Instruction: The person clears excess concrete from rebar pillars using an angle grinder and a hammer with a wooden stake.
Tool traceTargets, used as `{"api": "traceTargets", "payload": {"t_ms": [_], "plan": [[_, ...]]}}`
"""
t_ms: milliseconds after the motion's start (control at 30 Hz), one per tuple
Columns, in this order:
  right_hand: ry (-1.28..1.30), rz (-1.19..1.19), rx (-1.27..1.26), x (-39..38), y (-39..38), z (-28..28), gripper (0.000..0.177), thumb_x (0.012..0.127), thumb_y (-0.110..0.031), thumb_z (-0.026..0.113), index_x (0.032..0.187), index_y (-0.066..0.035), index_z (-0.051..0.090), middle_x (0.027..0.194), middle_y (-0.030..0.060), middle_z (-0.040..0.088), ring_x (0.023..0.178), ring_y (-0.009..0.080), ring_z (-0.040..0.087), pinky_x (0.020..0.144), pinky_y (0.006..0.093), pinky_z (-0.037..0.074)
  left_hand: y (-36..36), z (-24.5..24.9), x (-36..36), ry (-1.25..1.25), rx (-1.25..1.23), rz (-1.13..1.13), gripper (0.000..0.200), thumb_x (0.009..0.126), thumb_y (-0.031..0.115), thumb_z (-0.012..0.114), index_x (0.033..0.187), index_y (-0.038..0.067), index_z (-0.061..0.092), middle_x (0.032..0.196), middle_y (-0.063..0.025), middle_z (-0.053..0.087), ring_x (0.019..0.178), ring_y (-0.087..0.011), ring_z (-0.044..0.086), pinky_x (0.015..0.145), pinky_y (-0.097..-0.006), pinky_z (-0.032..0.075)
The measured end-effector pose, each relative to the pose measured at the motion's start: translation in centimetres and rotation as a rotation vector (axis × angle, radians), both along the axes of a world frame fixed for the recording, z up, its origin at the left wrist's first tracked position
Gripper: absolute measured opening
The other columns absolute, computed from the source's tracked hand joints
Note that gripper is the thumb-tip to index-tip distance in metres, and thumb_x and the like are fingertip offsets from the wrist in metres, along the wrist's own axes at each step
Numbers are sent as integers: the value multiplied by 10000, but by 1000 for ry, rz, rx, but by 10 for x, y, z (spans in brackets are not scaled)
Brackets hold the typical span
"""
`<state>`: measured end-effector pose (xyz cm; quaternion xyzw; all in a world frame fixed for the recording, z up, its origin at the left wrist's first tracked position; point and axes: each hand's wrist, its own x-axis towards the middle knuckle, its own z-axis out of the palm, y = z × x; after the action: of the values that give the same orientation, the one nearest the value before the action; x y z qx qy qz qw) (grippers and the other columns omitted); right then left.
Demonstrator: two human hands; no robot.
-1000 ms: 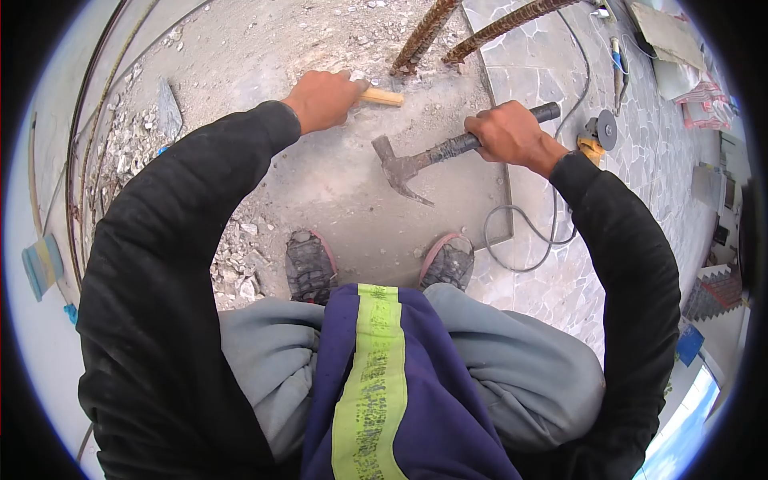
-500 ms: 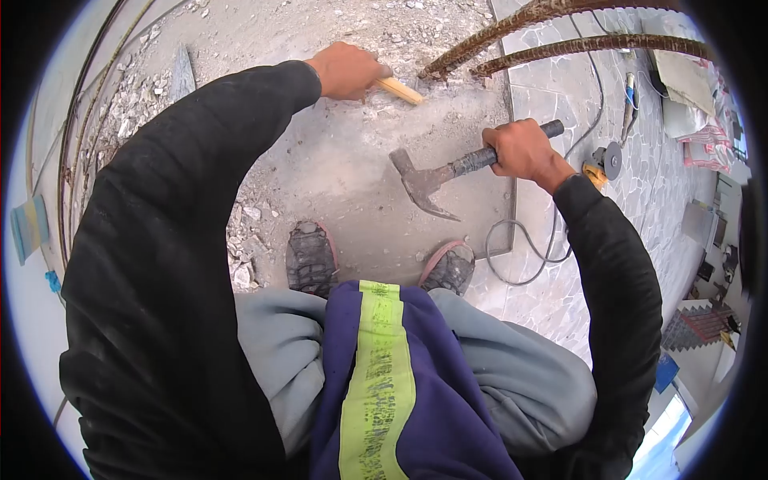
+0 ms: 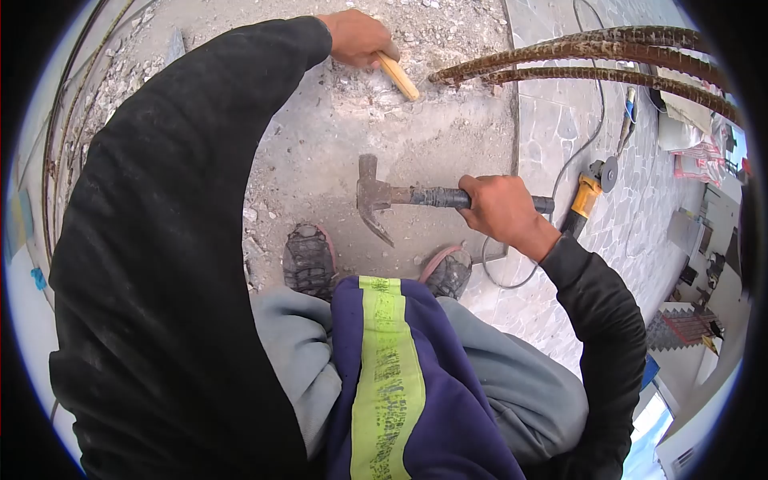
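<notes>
My left hand [image 3: 358, 38] is closed round a short yellowish wooden piece [image 3: 399, 78], whose free end points down and right over rubble at the top. A claw hammer [image 3: 424, 196] lies level in the air above the dusty concrete, gripped near the end of its dark taped handle by my right hand [image 3: 502, 210]. The hammer's head is to the left, claw curving down toward my shoes. Rusty rebars [image 3: 576, 54] rise from the broken concrete just right of the wooden piece.
An angle grinder [image 3: 586, 197] with a yellow body lies on the patterned tile floor [image 3: 552, 120] at the right, near a dark cable [image 3: 602, 96]. My shoes [image 3: 310, 261] stand on the concrete. Broken rubble [image 3: 152, 52] lies at the upper left.
My left hand has moved up and slightly right with the wooden piece. My right hand has come lower and left, and the hammer has turned closer to level. The grinder's body now shows.
</notes>
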<state>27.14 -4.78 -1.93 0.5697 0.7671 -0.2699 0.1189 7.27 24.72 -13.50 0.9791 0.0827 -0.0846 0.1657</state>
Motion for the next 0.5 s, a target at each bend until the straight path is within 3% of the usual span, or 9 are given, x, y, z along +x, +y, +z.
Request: {"api": "traceTargets", "payload": {"t_ms": [33,67,167,400,467,500], "plan": [[-47,-46,-12,2,1,-2,238,789,-242,761,873,-63,629,700,145,646,690,369,668,623,457,520,2,-2,1,-13,-9,-8,330,900,170,696,1228,199,689,992,-65,683,954,-290,685,843,-420,543],[-38,-90,-16,-1,5,1,345,878,-364,732,872,-35,626,681,167,641,668,383,667,616,469,523,2,3,0,-25,-16,-15,327,897,166,698,1223,198,693,985,-68,683,955,-292,685,845,-422,541],[-63,-129,-115,-17,14,11,482,932,-483,670,849,-10,619,648,183,623,636,396,662,600,479,522,3,16,9,50,26,-35,318,899,173,698,1216,192,697,977,-73,686,960,-296,686,851,-432,535],[50,-39,22,-18,36,0,587,965,-549,600,823,21,620,587,214,587,610,421,650,587,479,520,8,12,13,96,-118,32,346,898,171,698,1244,193,697,1047,-80,718,982,-311,688,876,-434,529],[-108,-317,-70,-4,50,-18,599,979,-545,585,791,23,606,582,223,580,601,427,642,583,480,515,11,13,11,80,-105,-6,356,905,171,694,1260,190,696,1069,-83,725,990,-312,689,887,-430,527],[-110,-315,-64,-4,50,-17,599,979,-545,585,791,23,606,582,223,580,601,427,642,583,480,515,13,13,12,76,-100,-3,356,905,171,694,1260,190,696,1069,-83,725,990,-312,689,887,-430,527]]}}
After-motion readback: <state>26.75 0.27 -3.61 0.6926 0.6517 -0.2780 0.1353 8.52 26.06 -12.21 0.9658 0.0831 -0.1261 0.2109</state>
